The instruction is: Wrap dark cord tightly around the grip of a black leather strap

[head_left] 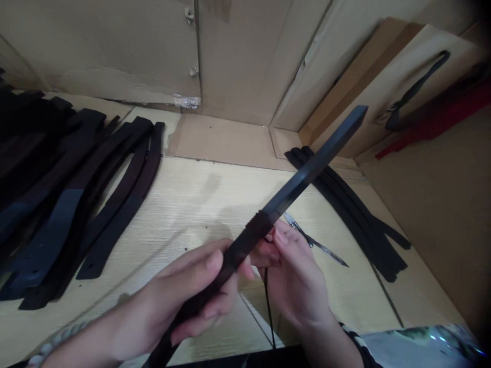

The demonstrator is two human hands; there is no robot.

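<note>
Since the left hand (184, 294) grips a black sword-shaped bar (307, 176) and the right hand (293, 276) closes on a thin black cord (268, 314) at the bar's wrapping (259, 227), slack tension could loosen the wrapping.

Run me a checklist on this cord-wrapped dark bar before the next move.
1. Left hand grip on the dark bar: ok, fingers closed around it.
2. Cord wrapping lying tight: cannot tell, too dark.
3. Cord end at the right hand: cannot tell, fingers hide it.
4. Black cord hanging below the hands: ok, no tangle visible.
5. Pointed metal tool on the wooden table: ok, lies beside the right hand.
</note>
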